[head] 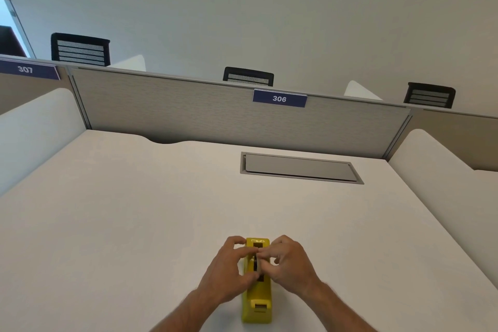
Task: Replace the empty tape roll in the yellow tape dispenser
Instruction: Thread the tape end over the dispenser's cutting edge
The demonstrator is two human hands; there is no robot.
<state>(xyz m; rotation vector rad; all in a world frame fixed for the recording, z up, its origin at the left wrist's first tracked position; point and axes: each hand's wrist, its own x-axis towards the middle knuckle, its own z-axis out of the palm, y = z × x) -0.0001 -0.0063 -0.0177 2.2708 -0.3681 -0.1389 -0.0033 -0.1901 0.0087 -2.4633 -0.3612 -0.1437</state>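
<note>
Hands, two of them, bare, meet over one yellow tape dispenser (257, 302) standing near the front edge of the white desk (134, 210). The left hand (231, 269) curls its fingers against the dispenser's left side; the right hand (288, 264) pinches thumb and fingertips narrowly at the top slot, on something too small to make out. The dispenser is a long, smooth plastic block with a dark well in its middle; its contents are hidden by the fingers. One grey rectangular cover plate (300, 167) sits flush in the desk farther back. A grey fabric-textured partition (188, 110) carries two blue number plates, 306 (279, 98) and 307 (27, 69). Three black mesh chair backs (248, 76) show beyond it.
</note>
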